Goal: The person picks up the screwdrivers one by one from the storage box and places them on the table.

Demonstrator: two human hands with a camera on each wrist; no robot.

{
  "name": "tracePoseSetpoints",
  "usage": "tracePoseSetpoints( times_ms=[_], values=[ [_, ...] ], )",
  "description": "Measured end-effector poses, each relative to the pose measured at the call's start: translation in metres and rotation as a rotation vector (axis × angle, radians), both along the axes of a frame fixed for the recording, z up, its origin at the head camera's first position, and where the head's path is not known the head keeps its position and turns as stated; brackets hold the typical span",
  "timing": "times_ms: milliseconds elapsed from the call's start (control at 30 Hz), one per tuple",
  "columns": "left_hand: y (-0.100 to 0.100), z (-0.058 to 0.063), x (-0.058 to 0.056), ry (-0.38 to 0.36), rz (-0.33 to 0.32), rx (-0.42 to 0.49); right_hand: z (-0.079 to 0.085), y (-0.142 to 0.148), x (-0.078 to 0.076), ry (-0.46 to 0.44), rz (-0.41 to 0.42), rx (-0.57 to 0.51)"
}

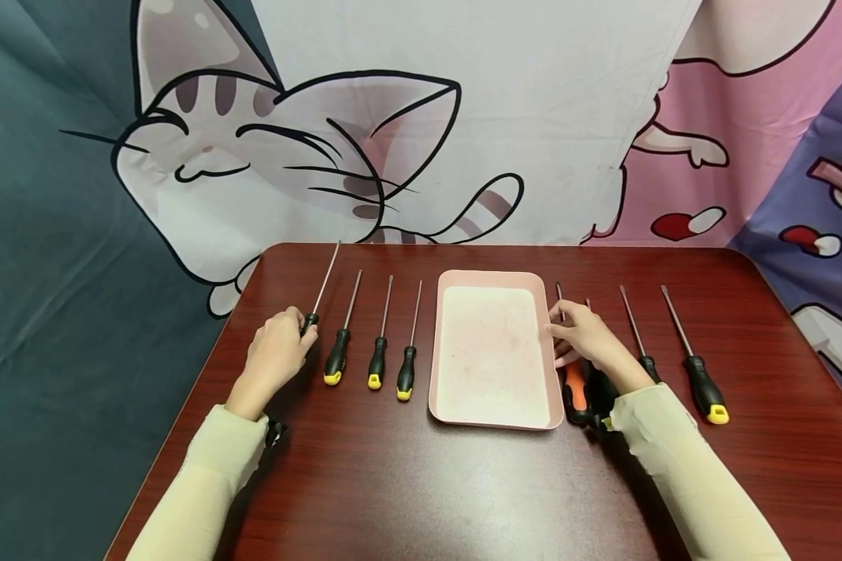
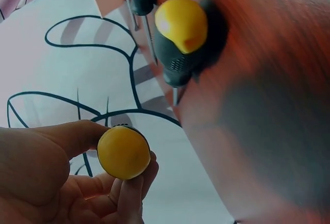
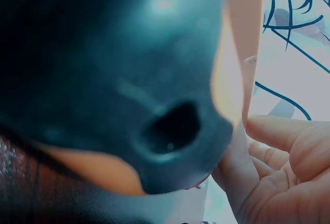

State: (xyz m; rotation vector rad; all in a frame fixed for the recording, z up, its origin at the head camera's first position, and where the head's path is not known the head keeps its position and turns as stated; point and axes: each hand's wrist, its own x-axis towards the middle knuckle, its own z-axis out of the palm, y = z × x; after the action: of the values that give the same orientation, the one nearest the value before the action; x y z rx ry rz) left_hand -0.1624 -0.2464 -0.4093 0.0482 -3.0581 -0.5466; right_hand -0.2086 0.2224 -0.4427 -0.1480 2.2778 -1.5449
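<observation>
My left hand point(image 1: 278, 351) grips the dark handle of a screwdriver point(image 1: 328, 276) at the left of the row, its long shaft pointing away. In the left wrist view the thumb and fingers close around that handle just behind its yellow end cap point(image 2: 124, 153). A shallow pale pink tray point(image 1: 491, 421) lies mid-table. At its right rim is my right hand point(image 1: 585, 336), thumb and finger pinching the edge. Close beside that hand is an orange-and-black screwdriver point(image 1: 575, 386), its handle end point(image 3: 154, 79) filling much of the right wrist view. Its neighbour is partly hidden under the right forearm.
Left of the tray lie three black-and-yellow screwdrivers point(image 1: 337, 354), shafts pointing away. To the right are another screwdriver point(image 1: 631, 319), partly behind the wrist, and a larger one point(image 1: 702, 382). The reddish-brown table point(image 1: 421, 491) ends at a cartoon-cat cloth point(image 1: 568, 117).
</observation>
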Motion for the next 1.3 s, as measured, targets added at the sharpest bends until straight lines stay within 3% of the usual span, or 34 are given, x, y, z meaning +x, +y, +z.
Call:
tracePoseSetpoints(
  times_ms=[800,1300],
  values=[
    [-0.016,-0.02,-0.009,-0.102,0.028,-0.033,-0.001,0.0,-0.001,-0.012,-0.017,-0.003],
    [-0.02,-0.027,-0.015,-0.189,0.037,-0.038,-0.001,0.0,-0.001,-0.016,-0.02,-0.005]
  ],
)
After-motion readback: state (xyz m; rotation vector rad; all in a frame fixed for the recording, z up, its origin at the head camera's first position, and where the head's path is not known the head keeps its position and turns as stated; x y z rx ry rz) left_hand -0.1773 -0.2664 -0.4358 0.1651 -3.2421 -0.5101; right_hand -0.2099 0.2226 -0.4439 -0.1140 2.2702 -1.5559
